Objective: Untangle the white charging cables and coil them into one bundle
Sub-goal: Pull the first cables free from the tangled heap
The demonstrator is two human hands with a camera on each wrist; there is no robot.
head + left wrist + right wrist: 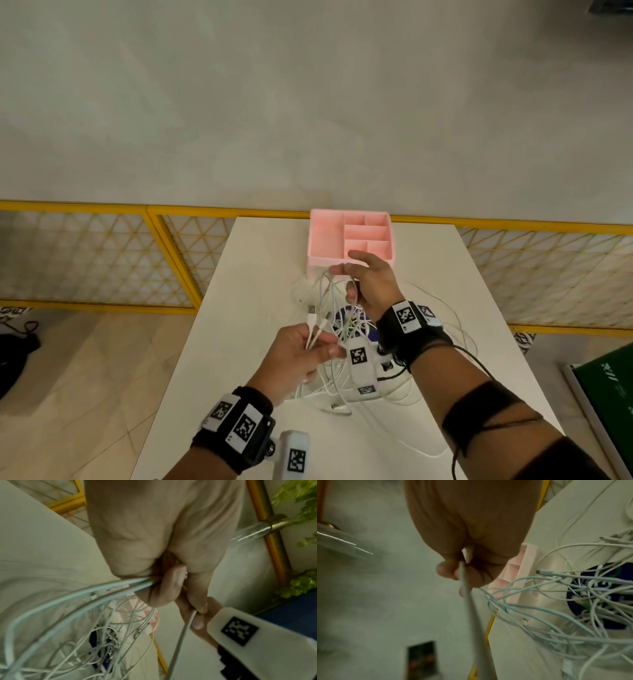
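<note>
— Pale flooring and a yellow lattice fence [102,253] are seen around a white bench [260,260]; what is carried on it?

— A pink divided organiser [349,236] is set at the far edge. Nearer, the white charging cables [346,383] are spread in a loose tangle over a dark blue round mat [344,313], with loops trailing toward the right side.

— How is the left hand [294,359] placed?

— It is raised above the near part of the tangle. Two or three cable ends are pinched between thumb and fingers, their plugs [313,317] pointing up and away — the grip is closed on them.

— And the right hand [370,284]?

— It is held higher, in front of the organiser. A single strand of the cables is pinched there; in the right wrist view the strand [467,595] is seen running taut out from between thumb and fingertip. Several strands are stretched between the two hands, and the rest hangs down to the bench.
</note>
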